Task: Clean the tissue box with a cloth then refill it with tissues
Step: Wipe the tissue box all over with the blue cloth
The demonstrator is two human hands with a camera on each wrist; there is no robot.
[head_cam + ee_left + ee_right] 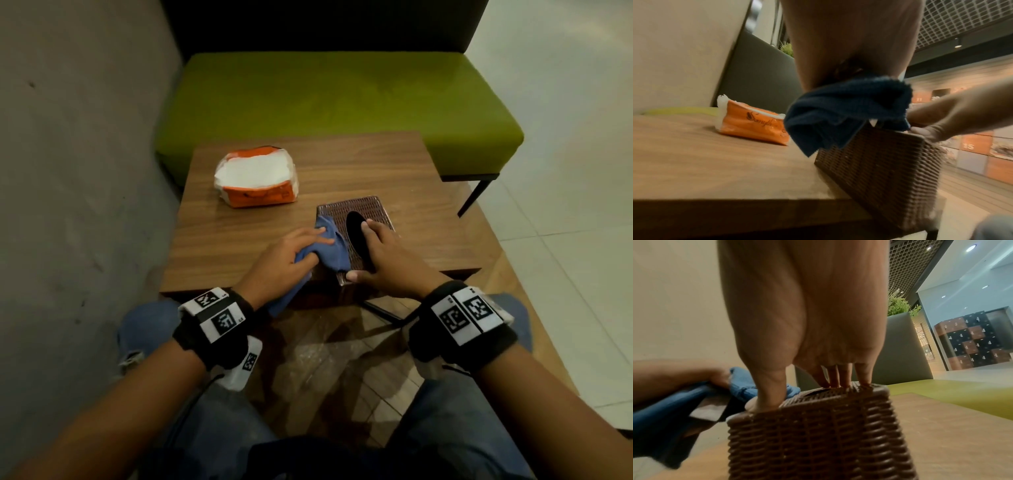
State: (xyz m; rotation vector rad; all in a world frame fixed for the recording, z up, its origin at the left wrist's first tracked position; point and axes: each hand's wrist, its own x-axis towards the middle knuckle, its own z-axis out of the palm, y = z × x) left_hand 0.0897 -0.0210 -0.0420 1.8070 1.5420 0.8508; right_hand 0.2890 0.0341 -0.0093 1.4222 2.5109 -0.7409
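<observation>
Table: tissue box under both hands.

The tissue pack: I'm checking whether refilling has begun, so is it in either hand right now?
No, the tissue pack lies alone on the table, while the left hand holds the cloth and the right hand steadies the tissue box.

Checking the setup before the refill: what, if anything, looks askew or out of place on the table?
The woven tissue box sits at the table's near edge, with its near corner past the edge in the left wrist view. The tissue pack is already torn open. Nothing looks spilled or damaged.
</observation>
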